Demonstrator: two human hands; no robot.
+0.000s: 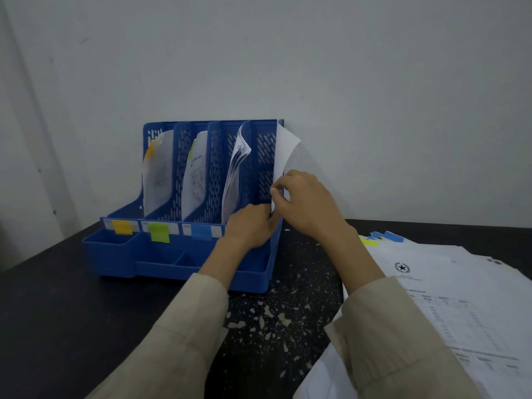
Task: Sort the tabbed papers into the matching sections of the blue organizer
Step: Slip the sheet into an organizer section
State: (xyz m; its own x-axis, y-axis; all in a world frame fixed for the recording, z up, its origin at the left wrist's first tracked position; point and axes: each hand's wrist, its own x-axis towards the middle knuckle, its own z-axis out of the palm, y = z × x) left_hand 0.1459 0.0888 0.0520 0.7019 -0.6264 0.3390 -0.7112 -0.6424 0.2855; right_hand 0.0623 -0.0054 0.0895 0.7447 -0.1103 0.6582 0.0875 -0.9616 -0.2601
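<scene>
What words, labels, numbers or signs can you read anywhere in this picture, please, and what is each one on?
No text can be read with certainty.
Top sheet of the paper stack: a round emblem with a star; the printed lines and table below it are too blurred to read.
White label strips on the blue organizer, behind the orange, green and blue tabs: print too small to read.
Filed sheets: faint drawings, no legible words.

perforated blue plastic organizer (184, 254), matt white paper sheets (460, 283), speckled dark tabletop (288, 312).
</scene>
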